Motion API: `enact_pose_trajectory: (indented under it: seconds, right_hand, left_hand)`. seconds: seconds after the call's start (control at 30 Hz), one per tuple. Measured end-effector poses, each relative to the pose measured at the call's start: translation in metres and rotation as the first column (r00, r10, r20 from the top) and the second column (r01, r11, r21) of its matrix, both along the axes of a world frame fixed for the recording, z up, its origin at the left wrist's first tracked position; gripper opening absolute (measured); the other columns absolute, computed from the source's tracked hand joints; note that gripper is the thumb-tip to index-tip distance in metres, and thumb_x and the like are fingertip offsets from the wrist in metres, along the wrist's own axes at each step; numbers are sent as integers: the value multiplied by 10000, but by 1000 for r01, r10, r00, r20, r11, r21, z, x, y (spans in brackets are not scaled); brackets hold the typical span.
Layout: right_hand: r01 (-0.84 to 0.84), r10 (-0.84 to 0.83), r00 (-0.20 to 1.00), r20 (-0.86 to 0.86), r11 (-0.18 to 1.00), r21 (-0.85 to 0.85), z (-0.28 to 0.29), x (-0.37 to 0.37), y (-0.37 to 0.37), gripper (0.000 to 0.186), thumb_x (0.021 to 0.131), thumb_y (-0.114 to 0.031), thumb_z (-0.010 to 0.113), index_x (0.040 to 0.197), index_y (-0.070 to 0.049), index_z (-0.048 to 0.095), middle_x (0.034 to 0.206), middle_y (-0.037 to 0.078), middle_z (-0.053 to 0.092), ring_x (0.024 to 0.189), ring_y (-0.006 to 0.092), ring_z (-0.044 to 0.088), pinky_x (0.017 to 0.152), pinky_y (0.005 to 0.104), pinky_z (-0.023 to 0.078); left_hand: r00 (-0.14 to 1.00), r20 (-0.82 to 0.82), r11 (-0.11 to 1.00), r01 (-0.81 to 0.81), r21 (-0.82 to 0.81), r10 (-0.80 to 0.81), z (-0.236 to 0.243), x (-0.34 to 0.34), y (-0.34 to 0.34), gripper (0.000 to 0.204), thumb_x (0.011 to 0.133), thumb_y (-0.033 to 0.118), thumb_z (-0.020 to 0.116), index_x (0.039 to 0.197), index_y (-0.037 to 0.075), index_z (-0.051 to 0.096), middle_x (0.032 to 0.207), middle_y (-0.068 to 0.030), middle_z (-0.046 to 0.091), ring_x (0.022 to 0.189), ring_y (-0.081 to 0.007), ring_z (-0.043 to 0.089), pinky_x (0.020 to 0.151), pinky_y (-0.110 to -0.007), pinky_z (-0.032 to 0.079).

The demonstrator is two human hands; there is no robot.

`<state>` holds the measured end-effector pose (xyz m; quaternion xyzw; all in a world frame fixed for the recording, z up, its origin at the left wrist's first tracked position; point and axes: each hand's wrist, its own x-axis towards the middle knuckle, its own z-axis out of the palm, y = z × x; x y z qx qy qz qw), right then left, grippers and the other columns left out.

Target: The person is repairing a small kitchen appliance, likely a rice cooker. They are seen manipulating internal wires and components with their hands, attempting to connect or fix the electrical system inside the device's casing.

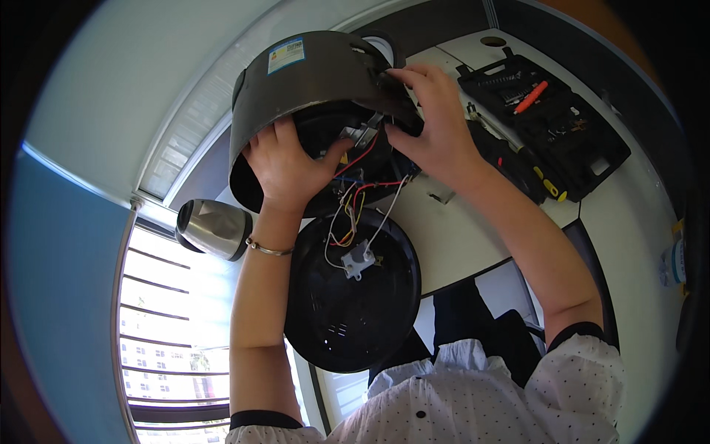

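Note:
A dark grey cylindrical housing (325, 78), like a rice cooker's body, lies tipped with its open underside facing me. My left hand (288, 164) reaches into the opening, fingers against the inner wall and thumb by a metal bracket (361, 136). Some of its fingertips are hidden. On the right, my right hand (436, 122) grips the housing's edge between thumb and fingers. Red, white, yellow and blue wires (355, 200) run from inside to a small grey-white part (359, 260), which rests in a round black base cover (333, 303) below the housing.
A steel kettle (214, 229) stands left of my left forearm. To the right lies an open black tool case (569, 140) with a red-handled tool (531, 98). Yellow-and-black handled tools (547, 183) lie nearer. A plastic bottle (671, 263) is at the far right.

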<state>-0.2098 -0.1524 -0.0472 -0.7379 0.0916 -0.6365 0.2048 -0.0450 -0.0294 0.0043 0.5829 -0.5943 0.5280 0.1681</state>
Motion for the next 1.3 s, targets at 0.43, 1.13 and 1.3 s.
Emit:
enact_pose_trajectory:
  seconds: [0.43, 1.13, 1.3]
  right_hand:
    - [139, -138, 990, 15, 977, -164, 0, 7, -8, 529, 604, 29, 727, 1090, -18, 523, 1047, 127, 498, 986, 320, 483, 852, 376, 436]
    - [243, -217, 964, 155, 954, -178, 1, 16, -9, 477, 605, 27, 714, 1053, -44, 567, 1005, 116, 557, 960, 308, 536, 828, 366, 448]
    - [155, -130, 976, 174, 978, -142, 6, 9, -3, 448, 576, 20, 683, 987, 4, 507, 940, 156, 495, 897, 337, 501, 767, 387, 443]
  left_hand:
    - [1000, 29, 1000, 0, -21, 0, -3, 6, -1, 895, 578, 527, 790, 1206, -33, 486, 1099, -232, 541, 984, -420, 524, 823, -475, 450]
    - [999, -40, 999, -15, 35, 16, 1, 1, -5, 939, 447, 404, 876, 1196, -17, 496, 1107, -230, 552, 1024, -410, 523, 879, -451, 452]
    - [999, -29, 1000, -18, 0, 18, -2, 3, -5, 909, 429, 376, 885, 1165, -26, 535, 1109, -216, 567, 1031, -396, 527, 890, -446, 451]
